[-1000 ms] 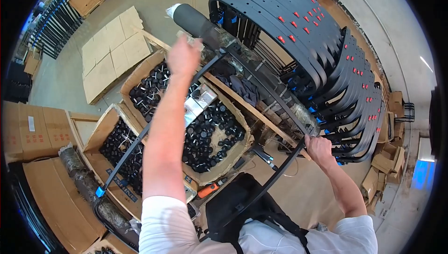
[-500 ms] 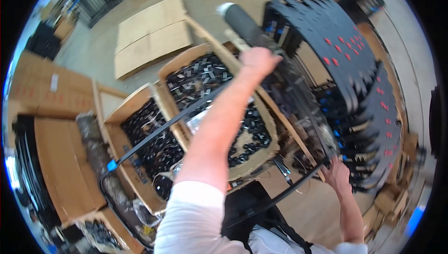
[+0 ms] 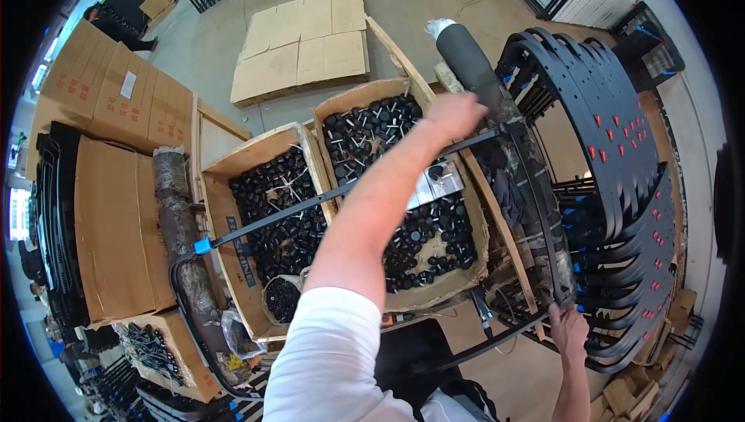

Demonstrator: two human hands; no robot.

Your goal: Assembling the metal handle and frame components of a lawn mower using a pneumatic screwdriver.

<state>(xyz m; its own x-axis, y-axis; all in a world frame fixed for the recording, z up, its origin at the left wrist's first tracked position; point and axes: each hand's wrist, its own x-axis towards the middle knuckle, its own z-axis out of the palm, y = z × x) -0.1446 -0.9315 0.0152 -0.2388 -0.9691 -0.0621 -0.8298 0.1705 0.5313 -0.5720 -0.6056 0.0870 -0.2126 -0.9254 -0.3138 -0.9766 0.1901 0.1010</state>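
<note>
A black metal tube frame point(image 3: 293, 212) lies across the boxes in front of me, one end capped in blue. It bends at a corner on the right and runs back toward me. At its near right corner my right hand point(image 3: 570, 330) is closed around the tube. My left hand point(image 3: 456, 117) is just above the far right stretch of the bar, its fingers curled and partly hidden; what they hold, if anything, does not show. Beneath the bar, two cardboard boxes point(image 3: 314, 160) contain many black knobs with metal studs point(image 3: 372, 123). A small clear bag point(image 3: 434, 183) rests on the right box.
Padded rolls point(image 3: 177, 205) flank the boxes, another roll point(image 3: 469, 57) being on the right. Stacked curved black frames point(image 3: 613, 135) with red pieces stand at right. Flat cardboard point(image 3: 303, 46) lies beyond; large cartons point(image 3: 109, 88) are at left. A person point(image 3: 116, 28) is far left.
The view has shifted, so the boxes appear farther right and lower. The frame's bar now lies at a flatter slant. My right hand is still on its corner; my left hand remains near the far side.
</note>
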